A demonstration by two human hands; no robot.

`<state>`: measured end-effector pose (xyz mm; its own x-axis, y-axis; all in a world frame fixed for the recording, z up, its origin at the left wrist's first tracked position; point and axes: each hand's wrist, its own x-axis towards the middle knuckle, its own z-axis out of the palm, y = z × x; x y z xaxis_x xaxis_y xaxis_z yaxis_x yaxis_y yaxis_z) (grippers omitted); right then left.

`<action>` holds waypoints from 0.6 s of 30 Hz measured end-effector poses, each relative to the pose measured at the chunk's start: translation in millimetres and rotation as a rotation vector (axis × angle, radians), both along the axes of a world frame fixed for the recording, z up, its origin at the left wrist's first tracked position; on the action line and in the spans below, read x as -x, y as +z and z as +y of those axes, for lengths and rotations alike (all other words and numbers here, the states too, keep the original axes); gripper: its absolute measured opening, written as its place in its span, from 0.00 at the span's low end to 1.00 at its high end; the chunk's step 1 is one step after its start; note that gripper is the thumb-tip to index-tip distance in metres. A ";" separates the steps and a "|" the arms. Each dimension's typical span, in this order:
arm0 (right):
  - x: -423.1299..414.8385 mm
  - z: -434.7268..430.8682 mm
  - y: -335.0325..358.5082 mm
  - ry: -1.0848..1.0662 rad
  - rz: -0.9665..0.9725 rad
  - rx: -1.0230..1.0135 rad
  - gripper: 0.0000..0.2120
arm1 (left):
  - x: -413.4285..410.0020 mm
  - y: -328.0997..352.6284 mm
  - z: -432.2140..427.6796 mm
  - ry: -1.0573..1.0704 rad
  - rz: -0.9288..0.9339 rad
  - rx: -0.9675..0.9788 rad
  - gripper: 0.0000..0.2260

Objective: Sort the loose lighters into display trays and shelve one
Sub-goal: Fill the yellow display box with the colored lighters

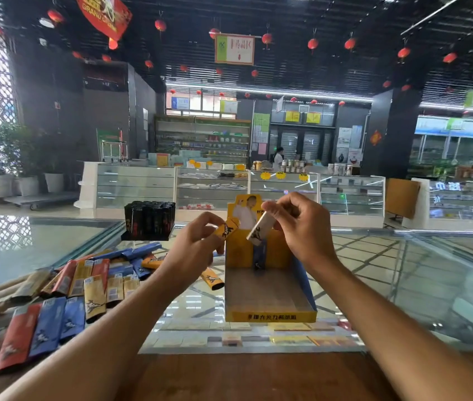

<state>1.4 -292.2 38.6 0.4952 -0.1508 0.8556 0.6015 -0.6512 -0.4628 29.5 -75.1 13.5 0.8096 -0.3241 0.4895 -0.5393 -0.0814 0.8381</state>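
A yellow cardboard display tray [270,315] with a tall printed back panel stands on the glass counter in front of me; its floor looks bare. Above the tray's left side my left hand [193,244] pinches a yellow lighter [226,230]. My right hand [299,227] holds a white lighter [260,231] tilted over the tray's back. Loose lighters [85,282] in red, blue, yellow and tan lie scattered on the counter to the left. One yellow lighter [212,279] lies beside the tray's left wall.
A black tray filled with dark lighters [148,219] stands at the back left on the glass counter [403,279]. A wooden edge [244,377] runs along the counter's near side. Shop counters and shelves fill the background.
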 end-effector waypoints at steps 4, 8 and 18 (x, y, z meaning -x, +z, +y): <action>-3.1 4.7 2.6 -0.024 0.052 0.049 0.22 | -1.6 0.6 0.9 0.041 -0.024 0.033 0.04; -8.5 14.2 1.3 0.015 0.201 0.222 0.18 | -6.2 1.5 4.6 0.067 0.001 0.107 0.05; -32.0 21.5 -11.3 -0.108 0.213 0.471 0.14 | -7.1 -1.9 5.0 0.058 0.035 0.107 0.04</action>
